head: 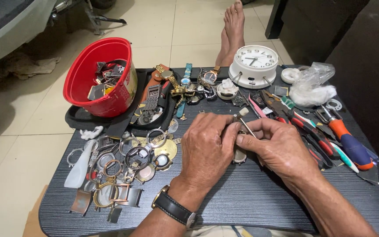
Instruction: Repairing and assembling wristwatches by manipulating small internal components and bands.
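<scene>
Together, left hand (207, 147) gripping watch case (239, 154), right hand (277, 147) pinching thin tool (244, 123) above it

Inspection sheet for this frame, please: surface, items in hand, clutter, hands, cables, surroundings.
Surface: dark wood-grain table, crowded at the left, back and right.
Job's things: watch case and thin tool.
Clutter: red bucket of parts, watch case rings, watches, white clock, pliers and screwdrivers.
Grips: left hand and right hand meet over the watch case.
Cables: nothing seen.
Surroundings: tiled floor, bare feet.
</scene>
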